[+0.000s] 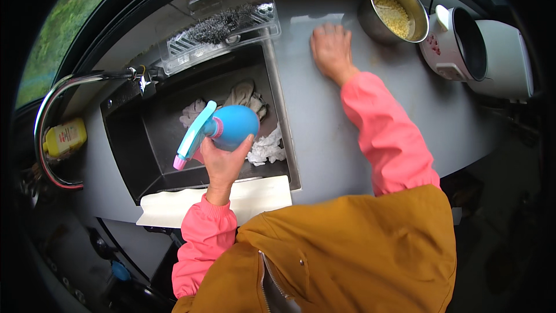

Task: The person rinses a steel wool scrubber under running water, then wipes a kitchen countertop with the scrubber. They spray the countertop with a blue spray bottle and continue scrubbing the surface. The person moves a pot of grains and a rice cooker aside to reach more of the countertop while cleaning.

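Note:
My left hand [223, 161] grips a blue spray bottle [236, 124] with a light blue trigger head and a pink nozzle. The bottle is tilted over the black sink [143, 139], its nozzle pointing towards the lower left. Below it in the basin lie a crumpled greyish cloth [241, 95] and crumpled white paper or cloth [267, 148]. Palm down on the grey countertop [321, 139], my right hand [332, 50] has its fingers close together near a pale shiny patch. What is under that palm is hidden.
A metal pot [369, 19] of yellow kernels stands at the back right beside a white rice cooker [443, 58]. A clear rack [173, 54] holds steel wool [217, 24] behind the sink. The curved faucet [43, 113] and a yellow bottle [65, 137] are left; a cream mat [256, 193] covers the front edge.

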Tool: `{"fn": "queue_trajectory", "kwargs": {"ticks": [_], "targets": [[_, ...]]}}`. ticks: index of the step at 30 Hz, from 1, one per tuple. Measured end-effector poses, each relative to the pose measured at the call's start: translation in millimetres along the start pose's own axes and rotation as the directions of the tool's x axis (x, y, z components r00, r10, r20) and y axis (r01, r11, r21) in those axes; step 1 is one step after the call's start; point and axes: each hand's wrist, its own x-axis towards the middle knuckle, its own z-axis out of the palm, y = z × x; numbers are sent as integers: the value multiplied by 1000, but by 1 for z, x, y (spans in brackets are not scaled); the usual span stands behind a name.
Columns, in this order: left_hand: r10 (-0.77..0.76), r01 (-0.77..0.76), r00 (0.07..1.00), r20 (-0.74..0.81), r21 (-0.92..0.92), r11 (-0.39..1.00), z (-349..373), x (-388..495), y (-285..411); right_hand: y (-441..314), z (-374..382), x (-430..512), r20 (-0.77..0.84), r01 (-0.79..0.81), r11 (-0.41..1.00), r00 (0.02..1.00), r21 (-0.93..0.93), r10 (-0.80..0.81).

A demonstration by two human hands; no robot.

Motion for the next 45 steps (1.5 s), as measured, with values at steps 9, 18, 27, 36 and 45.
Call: {"fn": "queue_trajectory", "kwargs": {"ticks": [9,18,27,36,45], "targets": [[45,-45,999,16,-10,999,4,0,5,-58,-58,-119,87,141,952,981,272,-171],[86,-86,996,13,32,996,-1,-5,8,13,6,-10,-68,-23,999,997,28,25],[57,-56,998,-4,36,998,-4,-10,2,-58,-70,-129,88,183,938,972,293,-217],[110,-110,994,8,30,993,-10,-7,9,41,41,32,-175,-51,958,979,284,104],[62,-64,997,50,27,998,-10,-2,19,-47,-16,-32,-37,297,864,950,406,-309]]}}
